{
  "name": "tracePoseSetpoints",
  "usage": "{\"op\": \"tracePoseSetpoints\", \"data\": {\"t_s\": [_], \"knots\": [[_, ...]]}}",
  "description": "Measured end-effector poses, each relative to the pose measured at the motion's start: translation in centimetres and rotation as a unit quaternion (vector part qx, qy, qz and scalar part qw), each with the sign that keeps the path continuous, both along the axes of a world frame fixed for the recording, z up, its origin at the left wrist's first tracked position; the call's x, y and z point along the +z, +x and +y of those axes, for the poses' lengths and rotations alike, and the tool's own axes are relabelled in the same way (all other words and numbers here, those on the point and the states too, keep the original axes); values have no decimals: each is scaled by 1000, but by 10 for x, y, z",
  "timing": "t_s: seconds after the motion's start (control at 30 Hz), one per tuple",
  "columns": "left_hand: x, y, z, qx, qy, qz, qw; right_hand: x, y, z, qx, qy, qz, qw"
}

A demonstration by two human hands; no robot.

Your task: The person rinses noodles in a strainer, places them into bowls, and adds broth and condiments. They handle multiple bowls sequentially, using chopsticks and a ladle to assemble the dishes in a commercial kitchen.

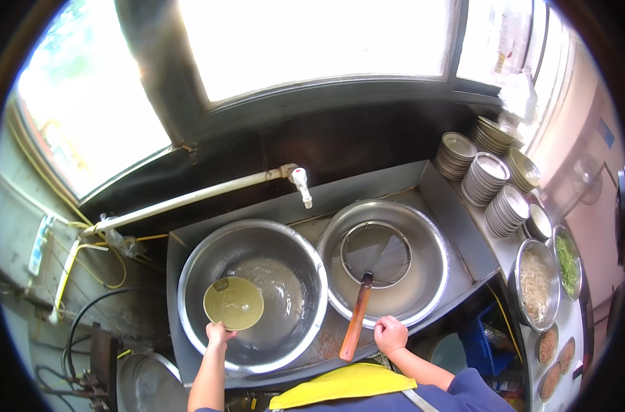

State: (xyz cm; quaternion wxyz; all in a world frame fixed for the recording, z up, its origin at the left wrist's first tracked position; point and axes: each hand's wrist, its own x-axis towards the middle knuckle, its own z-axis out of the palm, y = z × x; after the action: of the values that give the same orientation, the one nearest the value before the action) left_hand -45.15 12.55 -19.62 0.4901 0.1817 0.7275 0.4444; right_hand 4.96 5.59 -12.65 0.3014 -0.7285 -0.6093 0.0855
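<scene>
My left hand (218, 333) grips the near rim of a yellowish bowl (234, 304), held over the left steel basin (194, 268). Cloudy water (276, 288) lies in the bottom of that basin. My right hand (391, 335) rests at the near rim of the right steel basin (438, 257), its fingers curled; whether it pinches the rim is hard to see. A round wire-mesh strainer (376, 252) sits in the right basin's cloudy water. Its wooden handle (357, 319) leans out over the near rim, just left of my right hand.
Both basins stand in a metal sink trough (449, 206) under a white tap (302, 188). To the right are stacked bowls (507, 211), a bowl of bean sprouts (536, 283), shredded greens (565, 262) and small dishes (550, 381). A large metal pan (150, 383) is at lower left.
</scene>
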Motion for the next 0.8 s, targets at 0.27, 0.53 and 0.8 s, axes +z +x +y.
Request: {"op": "tracePoseSetpoints", "data": {"t_s": [0.27, 0.53, 0.8], "knots": [[-37, -31, 80, -21, 9, 608, 793, -5, 1, 11, -9, -2, -9, 1000], [-118, 20, 40, -29, 52, 517, 854, -6, 1, 14, -3, -15, -15, 1000], [-107, 84, 16, -145, -16, -120, 982, -3, 7, 6, -7, 7, -18, 1000]]}}
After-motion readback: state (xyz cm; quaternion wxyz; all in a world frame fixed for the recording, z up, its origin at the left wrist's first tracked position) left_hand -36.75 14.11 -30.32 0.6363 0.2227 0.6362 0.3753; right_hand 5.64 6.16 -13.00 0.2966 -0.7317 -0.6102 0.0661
